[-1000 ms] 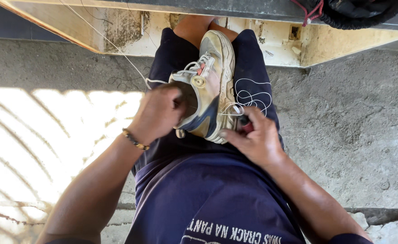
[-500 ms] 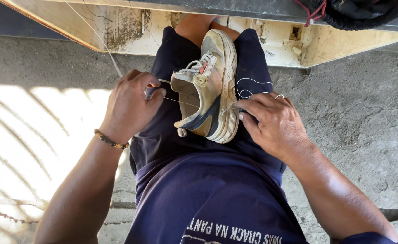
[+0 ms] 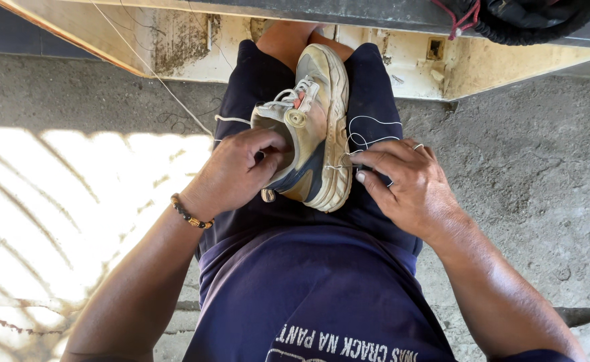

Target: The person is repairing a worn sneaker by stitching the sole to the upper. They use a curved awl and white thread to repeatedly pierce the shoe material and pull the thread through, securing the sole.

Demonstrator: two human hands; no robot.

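1. a worn white-and-grey sneaker with a thick pale rubber sole (image 3: 312, 127) lies on its side on the person's lap, across the dark navy shorts (image 3: 375, 87), toe pointing away from the body and sole edge turned toward the right hand.
2. the left hand (image 3: 241, 171) sits at the heel end of the sneaker, fingers curled down into the shoe's opening and closed on the collar, bracing it. a beaded brown bracelet (image 3: 191, 213) circles that wrist.
3. the right hand (image 3: 405, 184) lies just beside the sole edge of the sneaker, thumb and forefinger pinched together on a thin white thread (image 3: 369, 131) that loops loosely over the shorts and runs to the sole seam. whether a needle is in that pinch i cannot tell.
4. handling, as i judge it: the sneaker looks light, its upper soft and collapsible, the sole stiff and springy; it wants holding by the heel collar or across the sole, not the floppy tongue. the thread is fine, prone to tangle, and likely to snap if yanked.
5. count: one sneaker, one thread, one bracelet, two hands.
6. beyond the sneaker's toe runs a stained cream-painted ledge (image 3: 174, 40); rough grey concrete floor (image 3: 536, 188) lies to both sides of the sneaker.
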